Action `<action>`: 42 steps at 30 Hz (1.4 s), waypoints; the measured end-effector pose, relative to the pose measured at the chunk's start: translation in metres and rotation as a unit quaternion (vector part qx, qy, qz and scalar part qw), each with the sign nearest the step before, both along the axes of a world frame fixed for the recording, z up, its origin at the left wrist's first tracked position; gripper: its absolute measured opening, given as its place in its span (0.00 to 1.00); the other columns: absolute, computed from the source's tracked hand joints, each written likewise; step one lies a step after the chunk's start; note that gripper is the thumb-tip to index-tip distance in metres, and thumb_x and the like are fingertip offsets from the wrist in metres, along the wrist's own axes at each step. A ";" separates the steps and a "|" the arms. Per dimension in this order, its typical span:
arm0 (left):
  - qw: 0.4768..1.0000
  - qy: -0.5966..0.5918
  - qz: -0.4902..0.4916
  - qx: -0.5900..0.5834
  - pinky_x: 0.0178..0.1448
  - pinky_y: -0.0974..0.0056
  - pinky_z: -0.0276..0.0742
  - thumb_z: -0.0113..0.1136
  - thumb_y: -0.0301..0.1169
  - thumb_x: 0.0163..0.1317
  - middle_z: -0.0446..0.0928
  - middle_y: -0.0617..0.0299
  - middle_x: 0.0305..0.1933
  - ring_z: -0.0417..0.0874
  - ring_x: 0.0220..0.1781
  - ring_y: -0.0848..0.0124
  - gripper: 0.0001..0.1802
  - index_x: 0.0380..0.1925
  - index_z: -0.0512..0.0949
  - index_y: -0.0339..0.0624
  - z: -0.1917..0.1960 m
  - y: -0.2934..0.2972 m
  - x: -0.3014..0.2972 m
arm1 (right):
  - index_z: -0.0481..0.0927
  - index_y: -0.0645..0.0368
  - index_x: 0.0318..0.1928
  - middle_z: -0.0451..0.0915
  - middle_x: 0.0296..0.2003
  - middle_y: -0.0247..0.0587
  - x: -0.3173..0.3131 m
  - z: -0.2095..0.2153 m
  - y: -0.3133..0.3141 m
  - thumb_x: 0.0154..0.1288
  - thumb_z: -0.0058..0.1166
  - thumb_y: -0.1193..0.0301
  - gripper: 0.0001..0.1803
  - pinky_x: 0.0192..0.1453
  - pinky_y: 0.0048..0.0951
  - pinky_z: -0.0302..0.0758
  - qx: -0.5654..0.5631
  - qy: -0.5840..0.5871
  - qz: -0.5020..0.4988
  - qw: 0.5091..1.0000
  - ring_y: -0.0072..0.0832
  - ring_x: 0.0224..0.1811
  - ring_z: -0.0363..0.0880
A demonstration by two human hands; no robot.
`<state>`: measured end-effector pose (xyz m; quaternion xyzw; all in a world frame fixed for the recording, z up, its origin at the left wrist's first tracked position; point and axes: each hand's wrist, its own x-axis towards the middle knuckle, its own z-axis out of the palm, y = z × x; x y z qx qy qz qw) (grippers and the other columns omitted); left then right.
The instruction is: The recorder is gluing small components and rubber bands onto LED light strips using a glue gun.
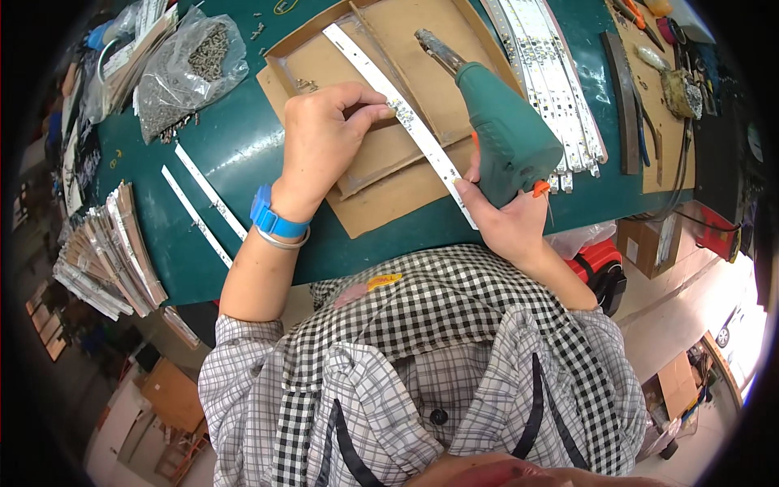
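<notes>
- the left hand [324, 134] pressed its curled fingertips down on a long white led strip [402, 122] that lay slantwise across a shallow cardboard tray [422, 32].
- the right hand [507, 215] was closed around the grip of a green power screwdriver [499, 122], its bit pointing away over the tray; the thumb touched the near end of the strip.
- the tray sat on a flat cardboard sheet [389, 203] on the green tabletop [243, 146]; inside the tray lay the strip and a few small screws near its left wall.
- a clear plastic bag [182, 69] left of the tray held a heap of small screws, with some spilled just beside it.
- 2 more white strips [203, 203] lay on the table left of the wrist, well apart from the tray.
- a bundle of strips [552, 73] lay right of the tray, close behind the screwdriver.
- a stack of strips [109, 252] hung over the table's left edge.
- hand tools [641, 114] lay on cardboard at the far right.
</notes>
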<state>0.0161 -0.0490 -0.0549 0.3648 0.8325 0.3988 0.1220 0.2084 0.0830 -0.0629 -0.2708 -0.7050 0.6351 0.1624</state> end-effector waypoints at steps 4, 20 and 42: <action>1.000 -0.020 -0.003 0.003 0.36 0.72 0.80 0.68 0.23 0.57 0.87 0.60 0.30 0.87 0.31 0.75 0.04 0.33 0.86 0.38 0.000 0.001 0.000 | 0.79 0.61 0.31 0.81 0.26 0.33 -0.001 0.004 0.002 0.55 0.64 0.78 0.06 0.36 0.24 0.75 -0.009 -0.012 0.006 1.000 0.20 0.28 0.78; 1.000 -0.020 0.009 -0.012 0.35 0.71 0.80 0.68 0.24 0.57 0.86 0.59 0.29 0.87 0.30 0.74 0.03 0.32 0.86 0.39 -0.002 0.001 0.001 | 0.79 0.61 0.30 0.80 0.25 0.34 0.000 0.002 0.002 0.55 0.64 0.78 0.05 0.34 0.24 0.75 -0.008 0.000 0.010 1.000 0.20 0.27 0.78; 0.998 0.051 -0.011 -0.019 0.34 0.70 0.80 0.69 0.24 0.55 0.86 0.57 0.30 0.87 0.29 0.71 0.06 0.34 0.87 0.39 -0.004 -0.001 0.001 | 0.62 0.76 0.64 0.73 0.56 0.61 0.037 0.049 0.039 0.57 0.66 0.68 0.39 0.22 0.23 0.74 -0.155 0.088 0.016 0.984 0.25 0.27 0.74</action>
